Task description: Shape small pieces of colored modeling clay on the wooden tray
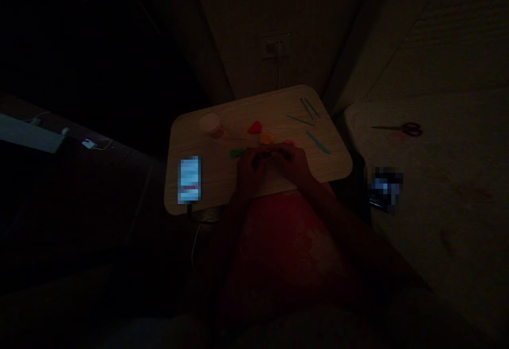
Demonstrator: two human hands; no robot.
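The wood-grain tabletop [199, 145] is smooth; the red lump [255, 128] is probably matt clay; the scissor blades [384, 127] are metal.

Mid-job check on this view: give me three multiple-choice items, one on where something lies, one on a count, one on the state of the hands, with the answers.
1. Where do the scissors lie?
A. On the wood-grain board
B. On the pale surface to the right of the board
C. In a hand

2. How many teal sticks lie on the board?
A. Two
B. Three
C. Four

3. How do the left hand and right hand stand?
A. Together over the board, fingers meeting
B. Apart, at opposite ends of the board
C. Both off the board

Answers:
1. B, the scissors lie beyond the board's right edge.
2. C, two lie side by side at the far corner and two more lie nearer.
3. A, the fingers of both hands meet near the board's near edge.
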